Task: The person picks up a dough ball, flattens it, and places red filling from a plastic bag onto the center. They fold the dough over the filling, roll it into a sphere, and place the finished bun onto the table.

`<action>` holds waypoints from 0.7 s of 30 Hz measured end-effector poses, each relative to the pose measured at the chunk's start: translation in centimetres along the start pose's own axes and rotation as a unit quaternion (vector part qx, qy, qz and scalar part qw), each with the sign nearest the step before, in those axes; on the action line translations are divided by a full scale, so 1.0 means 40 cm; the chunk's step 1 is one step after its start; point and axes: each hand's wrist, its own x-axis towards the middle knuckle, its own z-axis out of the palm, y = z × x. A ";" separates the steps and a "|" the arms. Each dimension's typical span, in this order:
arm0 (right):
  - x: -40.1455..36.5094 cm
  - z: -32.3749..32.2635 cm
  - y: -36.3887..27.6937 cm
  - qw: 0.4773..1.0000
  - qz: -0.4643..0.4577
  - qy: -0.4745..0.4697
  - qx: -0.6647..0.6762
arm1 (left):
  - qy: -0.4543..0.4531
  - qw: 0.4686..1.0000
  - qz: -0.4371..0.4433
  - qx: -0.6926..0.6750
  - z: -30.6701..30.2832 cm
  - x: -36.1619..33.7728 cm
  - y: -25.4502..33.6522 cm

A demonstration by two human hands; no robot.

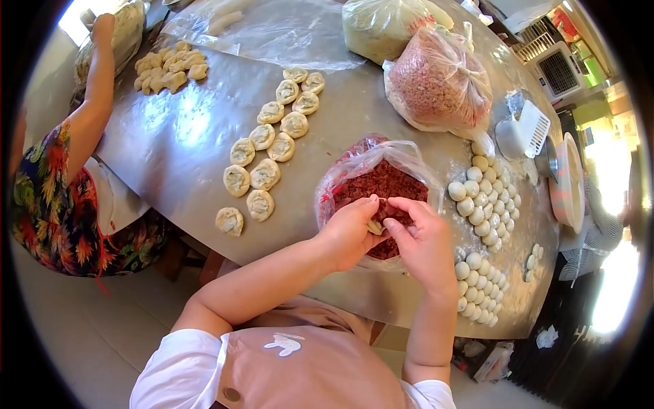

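Observation:
Over an open plastic bag of dark red crumbly filling (381,184), my two hands meet around a small piece of pale dough (375,227). The fingers of my left hand (347,235) are curled around it and hide most of it. At its edge, the thumb and fingers of my right hand (424,238) pinch close together. To the left of the bag, filled round dough pieces (266,174) lie in two rows, with one more (229,221) at the near end. Smooth white dough balls (485,204) sit in a cluster on the right.
A second group of dough balls (480,290) lies nearer me. Behind the filling stand a tied bag of pinkish crumbs (443,78) and another bulging bag (381,27). A white scoop (524,133) rests at right. Across the left corner, another person's arm (92,116) reaches past dough lumps (170,67).

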 end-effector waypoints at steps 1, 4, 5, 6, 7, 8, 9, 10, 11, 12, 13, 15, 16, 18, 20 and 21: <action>0.002 0.003 0.004 1.000 -0.015 0.003 -0.020 | -0.007 1.000 0.003 0.011 -0.003 0.003 -0.003; 0.003 0.016 0.015 0.994 -0.071 0.038 -0.068 | -0.023 0.998 0.014 0.058 -0.009 0.014 -0.013; 0.002 0.022 0.014 0.991 -0.092 0.053 -0.082 | -0.023 0.996 0.023 0.083 -0.012 0.014 -0.015; 0.000 0.024 0.012 0.995 -0.056 0.060 -0.049 | -0.023 0.993 0.032 0.109 -0.013 0.012 -0.014; -0.003 0.026 0.009 0.998 -0.020 0.066 -0.015 | -0.025 0.993 0.031 0.107 -0.011 0.009 -0.011; -0.006 0.028 0.007 0.997 0.015 0.071 0.019 | -0.027 0.994 0.030 0.104 -0.005 0.003 -0.006; -0.009 0.029 0.012 0.996 0.011 0.073 0.049 | -0.028 0.994 0.029 0.101 -0.002 -0.001 -0.002; -0.012 0.030 0.022 0.994 0.007 0.074 0.079 | -0.030 0.994 0.034 0.098 -0.007 0.002 -0.005; -0.013 0.031 0.026 0.991 0.003 0.076 0.109 | -0.032 0.994 0.039 0.095 -0.015 0.011 -0.009; -0.012 0.030 0.023 0.992 0.005 0.073 0.101 | -0.035 0.994 0.044 0.093 -0.016 0.016 -0.011; -0.012 0.029 0.020 0.993 0.006 0.070 0.093 | -0.041 0.992 0.054 0.103 -0.014 0.016 -0.014; -0.014 0.030 0.018 0.995 -0.004 0.078 0.061 | -0.052 0.989 0.072 0.122 -0.007 0.009 -0.019; -0.015 0.035 0.019 0.995 -0.017 0.087 0.037 | -0.059 0.987 0.080 0.128 -0.012 0.014 -0.022; -0.017 0.040 0.022 0.994 -0.008 0.090 0.059 | -0.073 0.983 0.097 0.140 -0.026 0.025 -0.025; -0.020 0.039 0.029 0.986 0.036 0.076 0.147 | -0.061 0.988 0.085 0.118 -0.028 0.020 -0.017; -0.020 0.036 0.034 0.984 0.036 0.094 0.144 | -0.056 0.990 0.079 0.106 -0.025 0.016 -0.009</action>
